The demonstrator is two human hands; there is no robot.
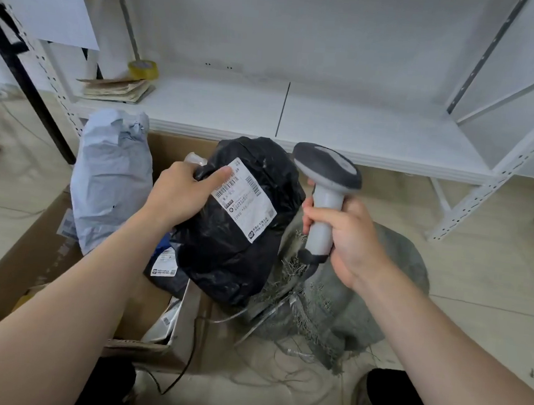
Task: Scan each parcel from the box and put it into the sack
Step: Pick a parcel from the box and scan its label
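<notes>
- a grey parcel point(111, 179) stands at the far left in the cardboard box point(11, 264).
- the left hand point(179, 194) grips a black parcel point(234, 228), held above the box.
- the right hand point(349, 238) grips the scanner point(326, 188) above the grey sack point(363, 307).

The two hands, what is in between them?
In the head view, the black parcel lies between the left hand gripping it and the right hand holding the scanner.
</notes>
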